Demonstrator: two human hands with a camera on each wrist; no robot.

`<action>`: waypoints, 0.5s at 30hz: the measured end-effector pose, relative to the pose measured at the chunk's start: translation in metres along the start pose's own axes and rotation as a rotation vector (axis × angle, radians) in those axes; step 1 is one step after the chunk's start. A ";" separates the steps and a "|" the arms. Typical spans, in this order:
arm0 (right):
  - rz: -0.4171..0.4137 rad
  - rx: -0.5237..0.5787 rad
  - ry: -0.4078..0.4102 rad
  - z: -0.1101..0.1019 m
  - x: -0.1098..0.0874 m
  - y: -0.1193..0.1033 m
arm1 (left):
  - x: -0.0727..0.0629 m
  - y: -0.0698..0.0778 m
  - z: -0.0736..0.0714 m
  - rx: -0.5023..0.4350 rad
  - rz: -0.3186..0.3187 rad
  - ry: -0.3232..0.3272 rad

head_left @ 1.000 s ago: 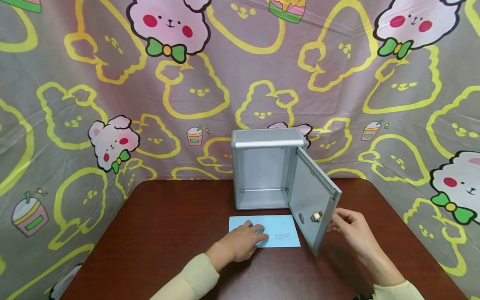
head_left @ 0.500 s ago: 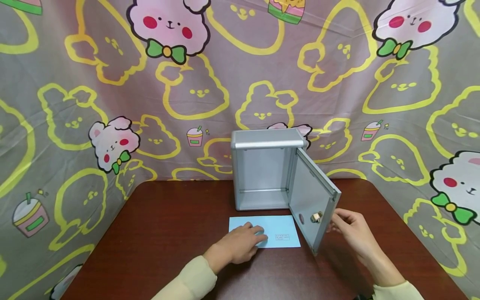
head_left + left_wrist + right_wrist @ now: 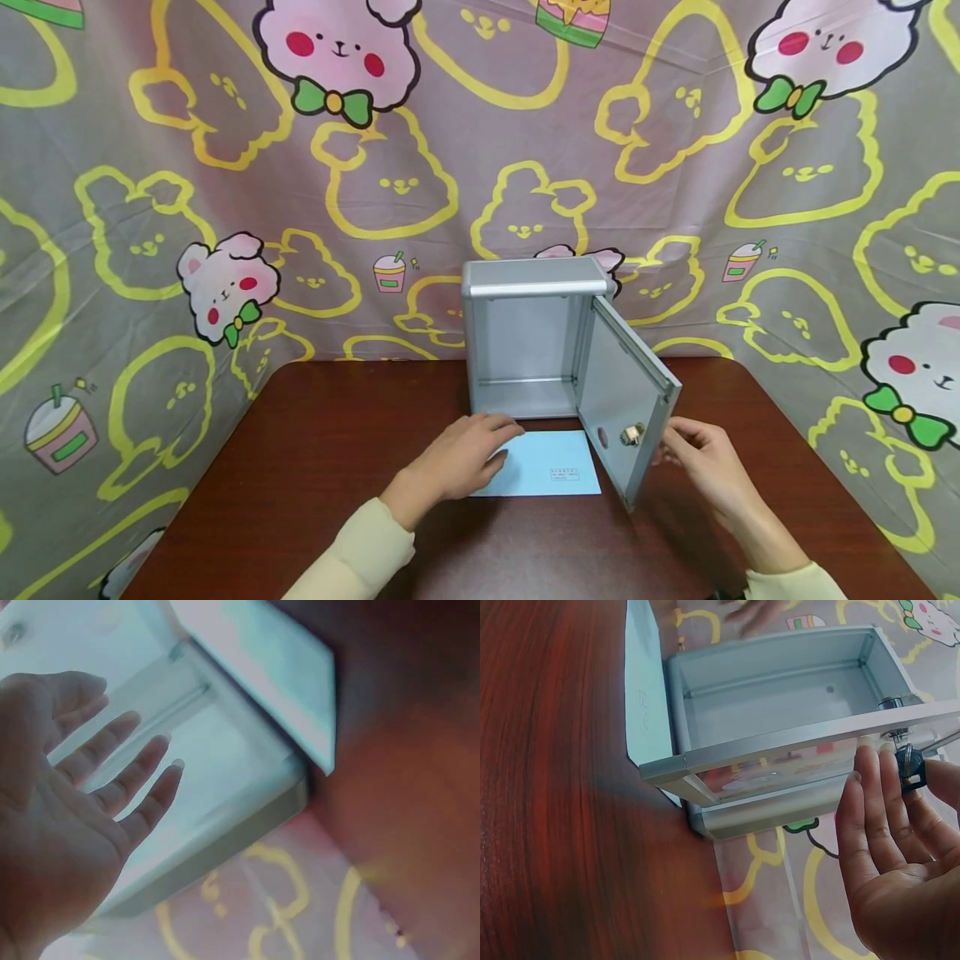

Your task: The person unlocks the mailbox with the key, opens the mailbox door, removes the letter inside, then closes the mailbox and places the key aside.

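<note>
A silver metal box (image 3: 534,277) stands at the back of the table with its door (image 3: 617,385) swung out to the right. In front of it a light blue envelope (image 3: 551,457) with small printed text lies flat. My left hand (image 3: 461,454) hovers over the envelope's left part, fingers spread and relaxed, holding nothing; it covers that end of it. At the door's outer side is my right hand (image 3: 708,462). In the right wrist view its thumb and fingers pinch a black-headed key (image 3: 910,769) at the lock. The lock's inner part (image 3: 632,434) shows on the door's inside.
The dark red-brown wooden table (image 3: 337,450) has rounded back corners. A curtain (image 3: 420,183) printed with cartoon bunnies hangs close behind the box and along both sides. The open door juts toward the front of the table.
My left hand has lifted off the envelope and shifted up and left, its fingers loosening. The envelope, box, door and right hand have stayed in place.
</note>
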State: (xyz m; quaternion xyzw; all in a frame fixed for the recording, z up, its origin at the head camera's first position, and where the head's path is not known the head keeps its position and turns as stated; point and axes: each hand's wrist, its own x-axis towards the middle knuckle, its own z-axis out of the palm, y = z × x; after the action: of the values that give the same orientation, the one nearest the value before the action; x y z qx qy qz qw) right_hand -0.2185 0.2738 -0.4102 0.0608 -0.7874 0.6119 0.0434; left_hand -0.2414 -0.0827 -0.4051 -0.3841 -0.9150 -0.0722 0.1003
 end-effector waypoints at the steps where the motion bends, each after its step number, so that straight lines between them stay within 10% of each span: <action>1: -0.006 0.003 -0.003 0.000 0.000 0.000 | 0.001 -0.001 -0.006 -0.006 -0.003 0.026; 15: -0.084 0.036 -0.052 0.004 0.000 0.003 | 0.021 -0.023 -0.102 0.010 -0.104 0.419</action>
State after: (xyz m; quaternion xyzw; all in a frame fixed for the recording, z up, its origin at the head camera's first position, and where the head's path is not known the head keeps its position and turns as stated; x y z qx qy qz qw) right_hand -0.2191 0.2709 -0.4139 0.1107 -0.7740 0.6217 0.0474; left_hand -0.2597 -0.1052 -0.3028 -0.3126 -0.8930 -0.1508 0.2865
